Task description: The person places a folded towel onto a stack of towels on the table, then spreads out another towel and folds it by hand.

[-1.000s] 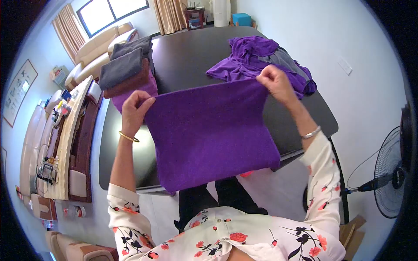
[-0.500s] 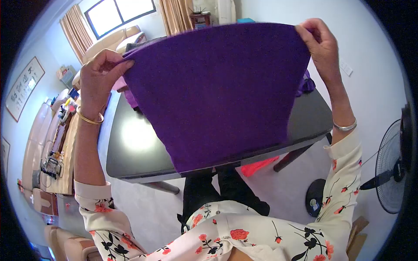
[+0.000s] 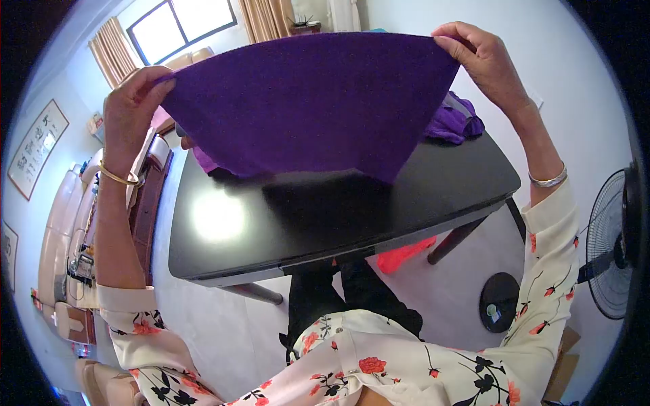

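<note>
Glossy black table (image 3: 325,230) stands before pale walls (image 3: 420,15), a light patch reflected on its left side. Fingers of the left hand (image 3: 132,111) and right hand (image 3: 489,68) are closed, each pinching one upper corner of the purple cloth (image 3: 305,101). Fabric hangs directly between and below the grips; its long axis runs left to right, with each hand nearest its own corner. Surface: plain, deep purple, matte; upper edge bowed, lower edge uneven, over the tabletop. Contact there cannot be confirmed. Beyond the cloth, magenta fabric (image 3: 204,161) shows at left, a crumpled purple bundle (image 3: 455,122) at right.
</note>
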### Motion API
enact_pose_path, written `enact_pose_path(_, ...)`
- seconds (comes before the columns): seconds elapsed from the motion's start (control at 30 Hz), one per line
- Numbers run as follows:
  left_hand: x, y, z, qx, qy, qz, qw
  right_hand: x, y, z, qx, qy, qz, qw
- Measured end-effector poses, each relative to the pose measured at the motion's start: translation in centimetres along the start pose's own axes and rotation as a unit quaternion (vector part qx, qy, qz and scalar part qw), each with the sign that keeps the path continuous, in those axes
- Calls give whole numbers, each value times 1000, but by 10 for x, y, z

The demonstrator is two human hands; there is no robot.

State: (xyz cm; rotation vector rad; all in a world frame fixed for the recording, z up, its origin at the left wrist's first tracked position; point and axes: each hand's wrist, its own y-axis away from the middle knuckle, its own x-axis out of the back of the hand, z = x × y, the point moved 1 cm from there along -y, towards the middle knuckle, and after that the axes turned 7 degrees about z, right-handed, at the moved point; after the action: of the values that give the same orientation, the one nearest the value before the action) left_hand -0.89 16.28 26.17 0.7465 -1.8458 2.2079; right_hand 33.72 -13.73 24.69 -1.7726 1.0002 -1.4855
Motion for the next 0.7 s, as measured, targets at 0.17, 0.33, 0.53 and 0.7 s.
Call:
enact_pose_path(0.17, 7, -5, -1, -13, -14, 9, 1000, 9, 2, -9, 18, 36, -88, 995)
enact_pose_path(0.33, 4, -1, -2, 171, 156, -67, 971, 5, 0, 1, -2, 16, -125, 992)
enact_pose_path(0.53, -55, 11, -31, 312, 244, -94, 913, -50, -12, 33, -233, -140, -153, 950)
enact_pose_path(0.7, -67, -22, -50, 286, 265, -2, 921, -76, -60, 59, -190, -211, -15, 959)
